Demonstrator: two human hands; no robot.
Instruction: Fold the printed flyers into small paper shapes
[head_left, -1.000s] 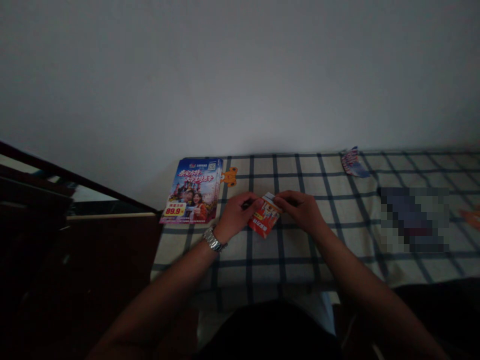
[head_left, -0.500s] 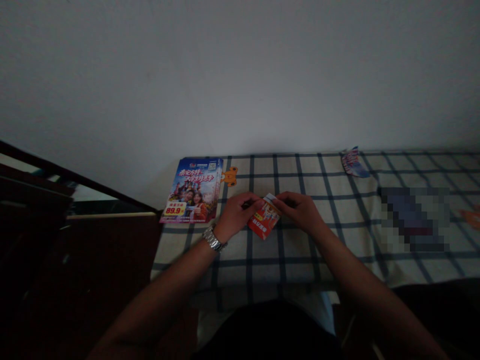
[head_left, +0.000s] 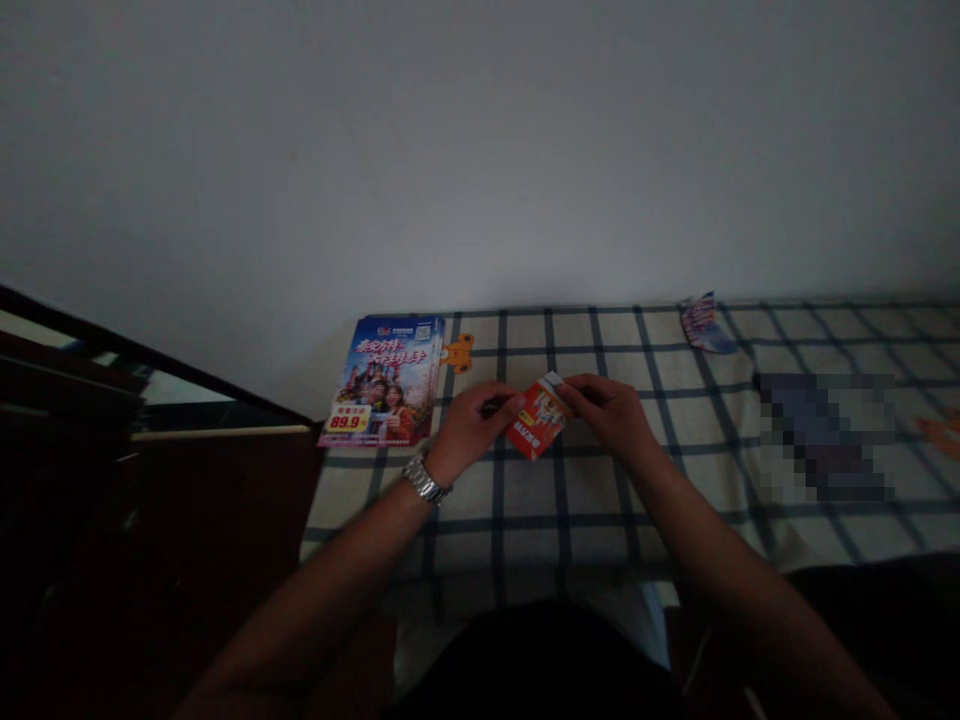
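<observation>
Both my hands hold a small red folded leaflet (head_left: 535,419) just above the checked cloth (head_left: 600,480). My left hand (head_left: 474,425), with a metal watch on its wrist, pinches the leaflet's left edge. At the leaflet's upper right corner my right hand (head_left: 609,410) grips it with closed fingers. A stack of colourful flyers (head_left: 384,380) marked 89.9 lies flat to the left of my left hand, by the wall.
An orange cartoon-shaped cutout (head_left: 457,353) lies beside the flyers. A crumpled blue and red paper (head_left: 703,324) rests at the back near the wall. A blurred dark patch (head_left: 829,433) sits on the cloth at the right. Dark wooden furniture (head_left: 150,500) stands at the left.
The red leaflet has shifted slightly up and to the right between my hands, and it is turned a little more upright. Both hands stay on it.
</observation>
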